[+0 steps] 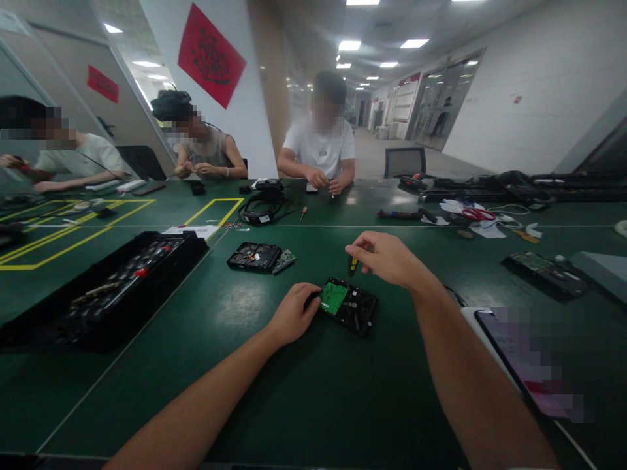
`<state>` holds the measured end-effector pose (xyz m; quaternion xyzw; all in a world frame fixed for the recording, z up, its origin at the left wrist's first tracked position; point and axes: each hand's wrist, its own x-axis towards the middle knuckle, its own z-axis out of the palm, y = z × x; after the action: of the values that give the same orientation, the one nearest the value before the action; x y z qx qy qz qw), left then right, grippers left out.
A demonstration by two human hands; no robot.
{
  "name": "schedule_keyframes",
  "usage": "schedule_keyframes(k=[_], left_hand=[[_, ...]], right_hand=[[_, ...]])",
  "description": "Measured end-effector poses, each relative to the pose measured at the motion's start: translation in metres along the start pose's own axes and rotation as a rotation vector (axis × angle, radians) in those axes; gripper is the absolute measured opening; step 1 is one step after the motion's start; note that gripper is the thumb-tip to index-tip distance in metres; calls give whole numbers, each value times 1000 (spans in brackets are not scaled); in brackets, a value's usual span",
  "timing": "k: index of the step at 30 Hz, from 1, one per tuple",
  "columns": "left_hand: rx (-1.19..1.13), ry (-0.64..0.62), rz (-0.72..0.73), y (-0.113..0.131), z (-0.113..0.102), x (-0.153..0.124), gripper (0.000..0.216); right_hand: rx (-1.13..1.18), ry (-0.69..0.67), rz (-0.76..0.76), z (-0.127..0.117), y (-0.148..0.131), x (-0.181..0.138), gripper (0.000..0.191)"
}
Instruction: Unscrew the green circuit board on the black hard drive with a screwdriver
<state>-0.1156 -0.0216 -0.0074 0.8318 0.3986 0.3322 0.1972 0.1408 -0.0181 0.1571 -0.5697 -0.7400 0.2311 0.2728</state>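
A black hard drive (361, 311) with a green circuit board (334, 297) on its upper face lies on the table in front of me. My left hand (295, 311) grips its left edge, thumb and fingers curled at the corner. Above the drive's far side, my right hand (381, 256) pinches a small screwdriver (353, 264) with a yellow and black handle. The screwdriver points down toward the drive; whether its tip touches a screw is too small to tell.
Beyond my left hand lie another hard drive (255, 256) and a loose circuit board (285, 261). A long black tray (112, 287) of parts stands left. A phone (519, 359) and a third drive (546, 274) are right. Across the table sits a person (318, 147); two others sit left.
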Motion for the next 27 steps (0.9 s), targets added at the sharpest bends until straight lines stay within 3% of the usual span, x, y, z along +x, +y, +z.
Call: schedule_keyframes(k=[3,7,13,21,27], left_hand=[[-4,1,-9,-1,1,0,29],[2,0,-4,1,1,0,28],[2,-4,4,2,-1,1,28],[8,-7,3,-1,1,0,30],[9,-6,-5,1,0,0,29]], right_hand=[[84,-11,52,3,1,0,25],[128,-38,8,5,4,2,17],[32,-22,-78,3,6,4,25],[110,-29,27,3,2,0,26],[128,-66,-44,3,2,1,20]])
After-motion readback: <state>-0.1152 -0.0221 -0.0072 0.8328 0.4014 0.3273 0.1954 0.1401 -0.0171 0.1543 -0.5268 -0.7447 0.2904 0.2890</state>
